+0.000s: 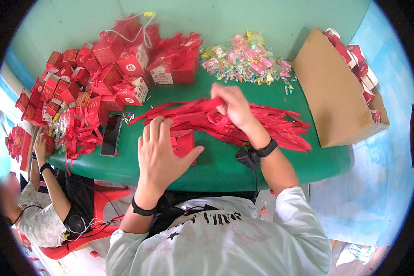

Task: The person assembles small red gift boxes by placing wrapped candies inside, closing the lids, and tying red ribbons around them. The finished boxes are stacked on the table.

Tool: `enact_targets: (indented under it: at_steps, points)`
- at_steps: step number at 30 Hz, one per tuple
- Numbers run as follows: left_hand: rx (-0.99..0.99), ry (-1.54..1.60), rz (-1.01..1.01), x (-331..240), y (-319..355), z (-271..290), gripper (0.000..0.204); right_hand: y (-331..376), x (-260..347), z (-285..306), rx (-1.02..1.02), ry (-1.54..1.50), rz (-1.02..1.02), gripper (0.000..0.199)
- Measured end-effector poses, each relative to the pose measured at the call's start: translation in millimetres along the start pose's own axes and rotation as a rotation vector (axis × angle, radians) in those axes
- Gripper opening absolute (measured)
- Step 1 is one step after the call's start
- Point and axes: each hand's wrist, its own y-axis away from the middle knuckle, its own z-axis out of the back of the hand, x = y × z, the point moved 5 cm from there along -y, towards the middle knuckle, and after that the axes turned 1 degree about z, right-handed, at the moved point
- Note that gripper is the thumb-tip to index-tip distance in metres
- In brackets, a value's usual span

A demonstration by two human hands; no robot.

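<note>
Centre of frame: the left hand [158, 149], fingers extended and thumb spread wide, lies over the left part of a small red box [184, 143]; contact is unclear. Upper right of centre: the right hand [234, 108] curls over red ribbons [280, 126]; whether it grips any cannot be told. Upper left: piled red boxes [106, 79]

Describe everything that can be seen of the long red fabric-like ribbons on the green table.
The long, flat red ribbons look like thin cloth. They lie in a loose, overlapping bundle, running left to right across the green table, ends spread at the right. The curled right hand is over their middle; whether it grips any is unclear.
</note>
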Motion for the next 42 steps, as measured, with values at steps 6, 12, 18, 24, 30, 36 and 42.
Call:
enact_targets:
  at_steps: [6,12,18,24,30,36,42]
  points:
    - [0.074,-0.001,0.157,12.7,18.3,-26.4,0.102,-22.5,-13.6,37.2,0.068,-0.096,0.046,0.039]
    - [0.231,0.35,-0.029,30.3,22.0,-9.8,0.101,-3.1,-5.4,-8.5,0.358,0.303,-0.005,0.023]
    - [0.096,0.329,-0.101,40.1,27.2,2.6,0.066,13.4,-10.5,-39.5,0.605,0.505,0.094,0.029]
    - [-0.021,0.326,-0.028,48.5,29.6,-2.8,0.023,8.8,-11.2,-27.1,0.637,0.562,0.0,0.027]
    - [0.027,0.305,-0.017,46.5,25.9,-15.0,0.014,5.8,-24.5,-28.4,0.625,0.629,0.009,0.029]
    - [0.016,0.28,-0.049,42.1,24.9,-21.0,0.019,4.3,-26.7,-27.1,0.614,0.683,-0.004,0.027]
    - [0.018,0.266,-0.054,40.0,23.7,-20.9,0.019,2.1,-31.0,-21.8,0.64,0.71,0.016,0.026]
